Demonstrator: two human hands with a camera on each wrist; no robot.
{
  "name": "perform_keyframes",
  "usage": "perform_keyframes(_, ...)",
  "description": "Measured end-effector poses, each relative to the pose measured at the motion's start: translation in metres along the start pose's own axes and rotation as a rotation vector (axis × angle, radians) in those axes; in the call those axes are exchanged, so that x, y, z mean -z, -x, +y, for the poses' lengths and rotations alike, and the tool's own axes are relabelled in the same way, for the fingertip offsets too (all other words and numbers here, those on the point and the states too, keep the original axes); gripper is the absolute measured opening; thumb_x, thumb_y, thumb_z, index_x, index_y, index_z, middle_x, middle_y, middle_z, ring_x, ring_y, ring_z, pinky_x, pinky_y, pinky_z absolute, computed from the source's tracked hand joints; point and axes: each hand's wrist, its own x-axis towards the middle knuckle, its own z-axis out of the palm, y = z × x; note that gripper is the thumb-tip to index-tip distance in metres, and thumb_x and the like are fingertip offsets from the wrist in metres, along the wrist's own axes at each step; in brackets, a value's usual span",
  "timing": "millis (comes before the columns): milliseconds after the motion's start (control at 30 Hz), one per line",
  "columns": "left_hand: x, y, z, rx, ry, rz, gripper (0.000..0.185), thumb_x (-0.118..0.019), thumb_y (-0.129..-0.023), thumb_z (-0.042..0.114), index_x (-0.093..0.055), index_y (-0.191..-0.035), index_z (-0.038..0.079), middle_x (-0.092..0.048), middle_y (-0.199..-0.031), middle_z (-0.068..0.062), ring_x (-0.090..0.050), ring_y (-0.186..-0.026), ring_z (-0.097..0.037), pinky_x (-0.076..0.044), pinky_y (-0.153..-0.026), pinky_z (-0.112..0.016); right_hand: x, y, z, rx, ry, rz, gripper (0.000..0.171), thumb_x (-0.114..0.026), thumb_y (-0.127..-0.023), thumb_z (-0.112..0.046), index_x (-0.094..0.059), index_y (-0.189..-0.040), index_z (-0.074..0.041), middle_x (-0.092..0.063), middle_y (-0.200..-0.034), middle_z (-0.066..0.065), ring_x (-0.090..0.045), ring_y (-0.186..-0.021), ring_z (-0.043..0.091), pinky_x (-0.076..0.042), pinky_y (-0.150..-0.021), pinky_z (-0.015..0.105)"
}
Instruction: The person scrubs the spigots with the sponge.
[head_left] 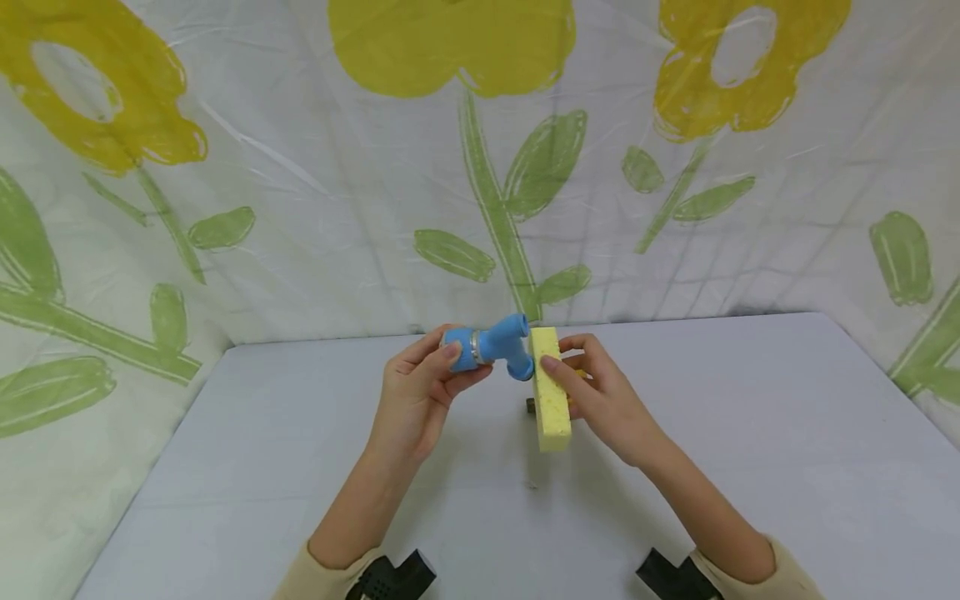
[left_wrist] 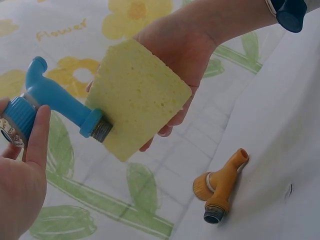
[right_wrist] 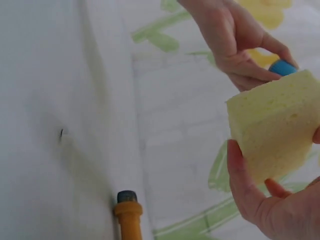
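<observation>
My left hand (head_left: 427, 375) grips a blue plastic tap (head_left: 491, 346) by its ribbed end, held above the table. The tap's threaded metal end (left_wrist: 102, 131) touches the face of a yellow sponge (head_left: 549, 392). My right hand (head_left: 596, 392) holds that sponge upright, thumb on the near face and fingers behind it. In the left wrist view the blue tap (left_wrist: 55, 102) meets the sponge (left_wrist: 137, 97) at its lower left. The right wrist view shows the sponge (right_wrist: 275, 122) pinched by my thumb (right_wrist: 242, 182).
An orange tap (left_wrist: 220, 185) lies on the pale table (head_left: 750, 433) under the sponge, mostly hidden in the head view; its end (right_wrist: 128, 212) shows in the right wrist view. A flower-printed sheet (head_left: 480, 167) hangs behind and at both sides.
</observation>
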Motion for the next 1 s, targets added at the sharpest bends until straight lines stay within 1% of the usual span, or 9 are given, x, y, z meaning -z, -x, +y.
perform_keyframes(133,0.002,0.000,0.001,0.021,-0.009,-0.035,0.016,-0.070,-0.098,0.002,-0.080,-0.102,0.014,-0.067,-0.102,-0.005,-0.074,-0.084,-0.015,-0.066,-0.086,-0.036,0.001,0.000,0.000,0.005,-0.016,0.005,0.048,-0.056,-0.110,-0.030,-0.039,-0.144,-0.001,-0.058,-0.128,0.025,-0.069,-0.095,0.025,-0.064,-0.076,0.033)
perform_keyframes(233,0.005,-0.001,0.002,0.050,-0.038,-0.055,0.018,-0.068,-0.097,0.003,-0.080,-0.103,0.015,-0.066,-0.105,-0.004,-0.073,-0.086,-0.015,-0.066,-0.086,-0.035,0.002,0.001,0.000,0.021,-0.004,-0.009,0.048,-0.057,-0.110,-0.029,-0.040,-0.146,-0.002,-0.057,-0.133,0.025,-0.069,-0.102,0.027,-0.063,-0.077,0.033)
perform_keyframes(333,0.009,-0.003,0.004,0.080,-0.065,-0.089,0.019,-0.065,-0.097,0.005,-0.079,-0.106,0.015,-0.065,-0.110,-0.005,-0.073,-0.087,-0.014,-0.065,-0.086,-0.033,0.005,0.001,0.001,0.065,0.031,-0.032,0.045,-0.059,-0.109,-0.026,-0.043,-0.145,-0.004,-0.055,-0.137,0.025,-0.067,-0.108,0.030,-0.062,-0.075,0.032)
perform_keyframes(433,0.015,-0.005,0.005,0.096,-0.075,-0.158,0.019,-0.066,-0.099,0.007,-0.078,-0.110,0.015,-0.065,-0.110,-0.005,-0.072,-0.088,-0.012,-0.065,-0.087,-0.032,0.006,0.002,0.001,0.129,0.070,-0.049,0.041,-0.061,-0.108,-0.022,-0.049,-0.144,-0.005,-0.056,-0.140,0.024,-0.065,-0.110,0.032,-0.061,-0.076,0.032)
perform_keyframes(500,0.018,-0.006,0.005,0.101,-0.092,-0.200,0.018,-0.068,-0.099,0.008,-0.078,-0.112,0.017,-0.065,-0.112,-0.004,-0.072,-0.088,-0.011,-0.065,-0.089,-0.032,0.006,0.002,0.001,0.171,0.100,-0.052,0.040,-0.062,-0.107,-0.020,-0.052,-0.143,-0.006,-0.057,-0.142,0.023,-0.065,-0.111,0.030,-0.061,-0.079,0.033)
perform_keyframes(567,0.020,-0.007,0.004,0.100,-0.118,-0.241,0.021,-0.068,-0.100,0.008,-0.079,-0.113,0.020,-0.065,-0.110,-0.003,-0.070,-0.089,-0.011,-0.065,-0.090,-0.033,0.006,0.002,0.001,0.207,0.123,-0.054,0.039,-0.062,-0.107,-0.018,-0.054,-0.143,-0.007,-0.059,-0.142,0.021,-0.066,-0.109,0.028,-0.059,-0.086,0.038)
perform_keyframes(700,0.022,-0.009,0.004,0.100,-0.175,-0.285,0.029,-0.067,-0.099,0.003,-0.081,-0.112,0.024,-0.062,-0.113,-0.002,-0.067,-0.089,-0.013,-0.065,-0.090,-0.036,0.005,0.002,0.002,0.239,0.150,-0.061,0.038,-0.062,-0.107,-0.016,-0.056,-0.143,-0.010,-0.060,-0.142,0.018,-0.066,-0.107,0.026,-0.055,-0.094,0.046)
perform_keyframes(867,0.025,-0.009,0.003,0.105,-0.199,-0.298,0.037,-0.066,-0.097,-0.004,-0.081,-0.113,0.025,-0.063,-0.115,-0.002,-0.066,-0.089,-0.013,-0.065,-0.089,-0.037,0.004,0.002,0.000,0.248,0.151,-0.081,0.037,-0.063,-0.106,-0.016,-0.057,-0.143,-0.010,-0.060,-0.142,0.015,-0.065,-0.105,0.028,-0.056,-0.091,0.041)
perform_keyframes(1000,0.026,-0.009,0.002,0.127,-0.232,-0.294,0.036,-0.065,-0.096,-0.006,-0.077,-0.116,0.022,-0.064,-0.110,-0.003,-0.067,-0.088,-0.014,-0.065,-0.087,-0.036,0.003,0.003,-0.002,0.254,0.110,-0.117,0.034,-0.064,-0.106,-0.015,-0.060,-0.139,-0.009,-0.061,-0.141,0.013,-0.064,-0.105,0.031,-0.058,-0.086,0.035)
